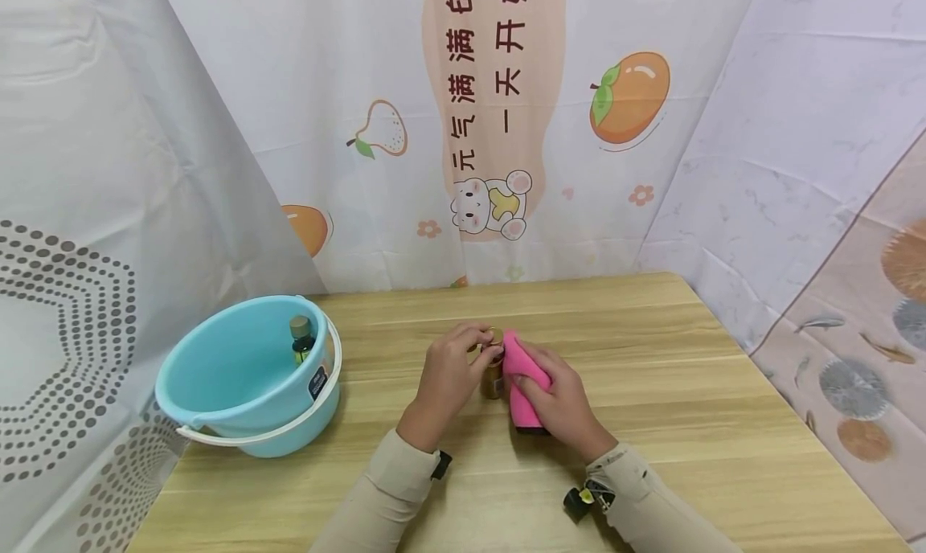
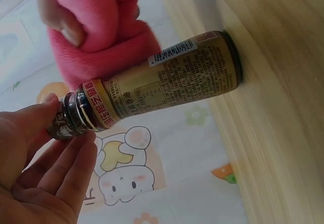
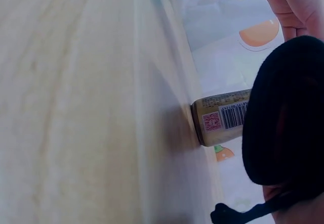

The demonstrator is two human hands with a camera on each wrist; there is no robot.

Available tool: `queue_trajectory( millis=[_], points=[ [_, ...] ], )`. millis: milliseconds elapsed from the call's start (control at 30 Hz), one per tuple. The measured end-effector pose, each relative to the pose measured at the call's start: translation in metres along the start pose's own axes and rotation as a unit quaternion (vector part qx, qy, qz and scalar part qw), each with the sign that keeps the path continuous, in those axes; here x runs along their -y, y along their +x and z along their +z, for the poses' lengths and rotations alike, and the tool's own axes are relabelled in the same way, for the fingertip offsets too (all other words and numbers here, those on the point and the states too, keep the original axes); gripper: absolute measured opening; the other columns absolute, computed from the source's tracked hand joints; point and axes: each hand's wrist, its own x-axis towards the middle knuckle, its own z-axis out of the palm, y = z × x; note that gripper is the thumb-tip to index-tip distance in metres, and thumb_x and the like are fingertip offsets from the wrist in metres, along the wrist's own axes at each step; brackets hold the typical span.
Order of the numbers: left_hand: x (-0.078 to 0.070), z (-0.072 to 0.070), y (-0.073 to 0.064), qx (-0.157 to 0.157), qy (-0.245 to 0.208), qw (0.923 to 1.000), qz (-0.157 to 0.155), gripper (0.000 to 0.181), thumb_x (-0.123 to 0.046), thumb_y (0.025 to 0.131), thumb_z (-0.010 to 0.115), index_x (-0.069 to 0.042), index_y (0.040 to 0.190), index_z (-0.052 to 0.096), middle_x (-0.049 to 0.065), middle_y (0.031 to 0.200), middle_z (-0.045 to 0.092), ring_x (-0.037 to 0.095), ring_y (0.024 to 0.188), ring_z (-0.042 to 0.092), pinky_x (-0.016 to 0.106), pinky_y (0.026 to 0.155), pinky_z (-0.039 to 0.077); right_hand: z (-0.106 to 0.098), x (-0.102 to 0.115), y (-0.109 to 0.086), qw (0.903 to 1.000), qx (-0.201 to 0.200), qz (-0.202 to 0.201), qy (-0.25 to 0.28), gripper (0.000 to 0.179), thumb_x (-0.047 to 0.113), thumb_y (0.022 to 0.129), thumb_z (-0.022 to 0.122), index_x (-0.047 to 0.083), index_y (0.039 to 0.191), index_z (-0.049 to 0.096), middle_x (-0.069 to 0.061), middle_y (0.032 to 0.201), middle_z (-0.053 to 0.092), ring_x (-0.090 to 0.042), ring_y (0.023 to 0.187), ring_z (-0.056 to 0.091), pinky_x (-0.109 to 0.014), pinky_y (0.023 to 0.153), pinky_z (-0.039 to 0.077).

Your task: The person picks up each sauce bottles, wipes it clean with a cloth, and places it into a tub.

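A slim bottle point(image 1: 492, 380) with a gold label and barcode stands upright on the wooden table. With thumb and fingertips my left hand point(image 1: 447, 372) pinches it at the dark cap and neck, clearly seen on the bottle point(image 2: 172, 77) in the left wrist view. My right hand point(image 1: 567, 400) grips a pink plush cloth bundle point(image 1: 526, 383) just right of the bottle. In the left wrist view the pink bundle point(image 2: 106, 37) lies against the bottle's shoulder, or very near it. Its black end point(image 3: 283, 113) hides part of the bottle in the right wrist view.
A light blue bucket point(image 1: 282, 436) with a white handle stands at the table's left. Inside it is a dark bottle point(image 1: 302, 348) with a brownish cap. A printed curtain point(image 1: 391, 207) hangs along the table's point(image 1: 687, 400) back edge.
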Motion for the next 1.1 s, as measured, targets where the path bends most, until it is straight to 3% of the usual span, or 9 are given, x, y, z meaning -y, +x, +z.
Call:
queue_trajectory(
  millis=[200, 300, 500, 900, 1100],
  points=[
    [0.001, 0.002, 0.000, -0.001, -0.010, 0.9999, 0.010, 0.018, -0.022, 0.089, 0.082, -0.006, 0.098, 0.079, 0.007, 0.112, 0.078, 0.018, 0.097, 0.077, 0.030, 0.079, 0.064, -0.002, 0.004, 0.001, 0.9997, -0.007, -0.023, 0.009, 0.054, 0.011, 0.096, 0.073, 0.027, 0.146, 0.060, -0.001, 0.144, 0.060, -0.020, 0.111, 0.064, -0.027, 0.082, 0.059],
    [0.002, 0.003, 0.000, -0.003, -0.018, 0.9998, 0.012, 0.019, -0.021, 0.089, 0.082, -0.005, 0.099, 0.079, 0.010, 0.112, 0.078, 0.021, 0.097, 0.077, 0.034, 0.078, 0.065, -0.002, 0.004, 0.001, 0.9997, -0.004, -0.024, 0.004, 0.051, 0.012, 0.096, 0.073, 0.024, 0.145, 0.062, -0.002, 0.144, 0.061, -0.019, 0.111, 0.064, -0.026, 0.083, 0.059],
    [0.000, 0.003, 0.000, -0.006, 0.000, 0.9999, 0.009, 0.019, -0.022, 0.089, 0.083, -0.007, 0.100, 0.079, 0.007, 0.112, 0.079, 0.018, 0.100, 0.077, 0.031, 0.084, 0.064, 0.000, -0.001, 0.001, 0.9997, 0.006, -0.022, -0.012, 0.046, 0.013, 0.097, 0.073, 0.021, 0.141, 0.065, 0.001, 0.136, 0.065, -0.017, 0.107, 0.065, -0.027, 0.082, 0.059],
    [-0.001, 0.002, -0.001, -0.014, 0.021, 0.9997, 0.004, 0.018, -0.023, 0.088, 0.084, -0.010, 0.100, 0.079, 0.004, 0.111, 0.079, 0.017, 0.100, 0.077, 0.032, 0.082, 0.064, 0.001, -0.005, 0.000, 0.9983, 0.037, 0.026, -0.037, 0.046, 0.014, 0.094, 0.076, 0.023, 0.138, 0.068, 0.003, 0.135, 0.066, -0.015, 0.101, 0.066, -0.027, 0.080, 0.059],
    [-0.002, 0.002, -0.001, -0.017, 0.029, 0.9994, 0.009, 0.017, -0.022, 0.088, 0.085, -0.010, 0.099, 0.080, 0.003, 0.110, 0.079, 0.016, 0.094, 0.077, 0.026, 0.077, 0.063, 0.001, -0.006, -0.001, 0.9967, 0.046, 0.047, -0.049, 0.044, 0.017, 0.094, 0.077, 0.023, 0.137, 0.069, 0.002, 0.133, 0.067, -0.015, 0.100, 0.065, -0.028, 0.081, 0.058]
  ],
)
